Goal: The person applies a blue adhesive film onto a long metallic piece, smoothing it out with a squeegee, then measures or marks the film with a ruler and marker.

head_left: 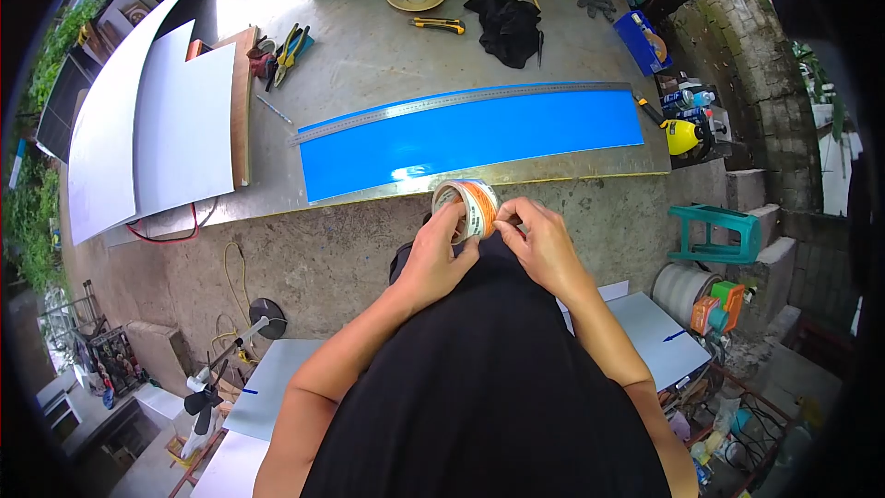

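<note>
The left hand (437,256) is closed around the roll of printed tape (478,209), fingers inside its core, while the right hand (538,242) pinches at its edge; to work the tape well, I'd keep the roll steady and lift the end slowly and evenly so it doesn't split; the roll sits just off the near edge of the metal-topped worktable (369,52), beside the blue sheet (479,134) with a steel ruler (461,100) along its far side, in a cluttered yard
</note>
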Motion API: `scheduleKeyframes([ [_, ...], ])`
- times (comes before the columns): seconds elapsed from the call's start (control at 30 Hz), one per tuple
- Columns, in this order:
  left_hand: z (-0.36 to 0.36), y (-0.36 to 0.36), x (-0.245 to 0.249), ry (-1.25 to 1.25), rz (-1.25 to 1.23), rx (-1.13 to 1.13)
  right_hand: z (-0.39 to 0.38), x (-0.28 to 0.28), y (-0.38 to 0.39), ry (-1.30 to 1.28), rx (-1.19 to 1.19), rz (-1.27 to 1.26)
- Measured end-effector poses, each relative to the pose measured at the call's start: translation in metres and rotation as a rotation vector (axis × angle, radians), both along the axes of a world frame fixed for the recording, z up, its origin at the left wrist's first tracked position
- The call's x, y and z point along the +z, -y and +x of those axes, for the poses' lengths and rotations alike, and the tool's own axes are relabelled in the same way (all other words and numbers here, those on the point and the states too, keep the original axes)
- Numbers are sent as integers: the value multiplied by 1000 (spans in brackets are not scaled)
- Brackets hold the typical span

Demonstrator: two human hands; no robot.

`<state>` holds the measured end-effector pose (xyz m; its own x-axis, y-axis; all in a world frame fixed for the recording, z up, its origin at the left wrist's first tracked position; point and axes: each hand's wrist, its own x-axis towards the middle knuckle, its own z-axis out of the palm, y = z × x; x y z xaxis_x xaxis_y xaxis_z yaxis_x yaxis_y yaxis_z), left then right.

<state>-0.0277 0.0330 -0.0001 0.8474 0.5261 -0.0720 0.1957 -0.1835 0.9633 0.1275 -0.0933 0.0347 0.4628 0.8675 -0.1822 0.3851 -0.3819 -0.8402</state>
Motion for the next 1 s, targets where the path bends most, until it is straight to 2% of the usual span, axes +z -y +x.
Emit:
scheduleKeyframes([
  [0.07,1,1,2,-7,3,4,-4,-1,-1,144,-16,120],
  [0.2,2,2,5,-54,16,19,-8,-8,0,237,-8,175],
  [0.33,1,1,2,-139,3,21,-14,-14,6,144,-37,117],
  [0.4,0,-1,-8,-159,-172,89,-12,-15,7,101,-49,102],
  [0.47,0,-1,-10,-147,-191,70,-8,-11,3,-140,-140,0],
  [0.57,2,-1,-8,-139,-228,65,-5,-6,-3,-48,-148,119],
  [0.8,7,-11,5,-181,-110,18,6,-7,-9,-23,-42,54],
  [0.87,8,-12,6,-200,-99,7,8,-8,-11,-93,-42,51],
  [0.93,8,-12,4,-104,-53,15,8,-10,-11,-94,-43,50],
  [1.0,8,-13,2,-109,-50,9,9,-11,-12,-97,-40,49],
])
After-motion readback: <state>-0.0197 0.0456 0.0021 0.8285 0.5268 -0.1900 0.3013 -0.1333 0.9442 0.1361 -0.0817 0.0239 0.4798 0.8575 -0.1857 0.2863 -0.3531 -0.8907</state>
